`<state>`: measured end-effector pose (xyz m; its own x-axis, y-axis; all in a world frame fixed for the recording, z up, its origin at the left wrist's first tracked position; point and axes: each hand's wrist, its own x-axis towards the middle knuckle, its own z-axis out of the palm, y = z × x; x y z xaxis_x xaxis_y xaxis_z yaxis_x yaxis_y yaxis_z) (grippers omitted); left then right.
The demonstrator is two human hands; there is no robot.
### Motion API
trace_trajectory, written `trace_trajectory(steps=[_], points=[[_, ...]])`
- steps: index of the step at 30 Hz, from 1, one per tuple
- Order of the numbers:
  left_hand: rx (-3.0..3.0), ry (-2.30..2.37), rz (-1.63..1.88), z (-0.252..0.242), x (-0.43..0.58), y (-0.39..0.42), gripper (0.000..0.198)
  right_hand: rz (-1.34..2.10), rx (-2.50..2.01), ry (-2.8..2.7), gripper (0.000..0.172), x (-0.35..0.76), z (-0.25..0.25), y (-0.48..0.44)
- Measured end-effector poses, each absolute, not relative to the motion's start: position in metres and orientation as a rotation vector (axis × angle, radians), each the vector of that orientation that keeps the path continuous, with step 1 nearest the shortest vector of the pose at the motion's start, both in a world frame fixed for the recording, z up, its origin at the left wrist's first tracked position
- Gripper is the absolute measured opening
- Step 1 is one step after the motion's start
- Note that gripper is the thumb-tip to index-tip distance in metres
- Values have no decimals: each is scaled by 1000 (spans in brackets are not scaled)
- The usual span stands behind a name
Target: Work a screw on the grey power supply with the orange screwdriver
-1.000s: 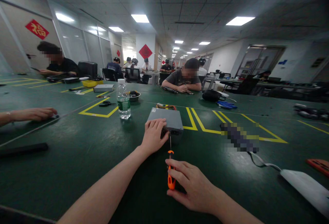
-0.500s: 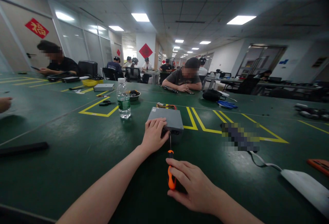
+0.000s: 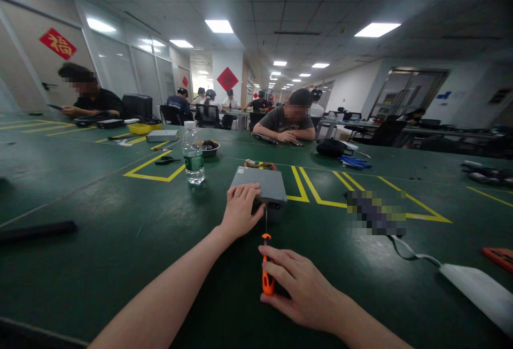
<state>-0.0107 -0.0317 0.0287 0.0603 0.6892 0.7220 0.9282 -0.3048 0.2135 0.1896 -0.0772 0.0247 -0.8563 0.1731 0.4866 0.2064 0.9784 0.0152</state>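
Note:
A grey metal computer power supply [image 3: 266, 180] lies on the green table, with a dark socket on its near side and colored wires [image 3: 260, 165] at its back. My left hand [image 3: 242, 204] grips its near left corner, fingers over the top and thumb low at the near face. An orange and black screwdriver [image 3: 267, 282] points away from me. Its thin shaft reaches the near side of the power supply; the tip is hard to make out there. Round its handle, the fingertips and thumb of my right hand [image 3: 300, 287] are closed.
A water bottle [image 3: 193, 159] stands left of the power supply, a metal bowl [image 3: 209, 148] behind it. To the right lie a pixelated dark object [image 3: 372, 212], a white object with a cord [image 3: 476, 293] and blue gloves [image 3: 355, 162]. A person [image 3: 292, 119] leans on the far edge.
The screwdriver handle has turned slightly in my right hand. My left hand stays on the power supply. Another person's hand at the left edge has gone out of view.

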Motion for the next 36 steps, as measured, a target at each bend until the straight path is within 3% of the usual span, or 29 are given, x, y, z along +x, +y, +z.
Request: trace_trajectory(steps=[3,9,17,24,36], points=[[-2043,-1632,-1101,29,-11,-32,26,-127,-277,-2690,39,188,30,-80],[-2036,-1630,-1100,29,-11,-32,26,-247,-169,-2555,25,187,29,-78],[-2042,-1646,-1088,30,-10,-32,26,-134,-265,-2649,36,189,30,-80],[-2030,-1639,-1083,30,-10,-33,27,-249,-156,-2493,29,189,31,-79],[-2041,-1623,-1076,30,-11,-32,24,-162,-131,-2441,31,197,35,-75]])
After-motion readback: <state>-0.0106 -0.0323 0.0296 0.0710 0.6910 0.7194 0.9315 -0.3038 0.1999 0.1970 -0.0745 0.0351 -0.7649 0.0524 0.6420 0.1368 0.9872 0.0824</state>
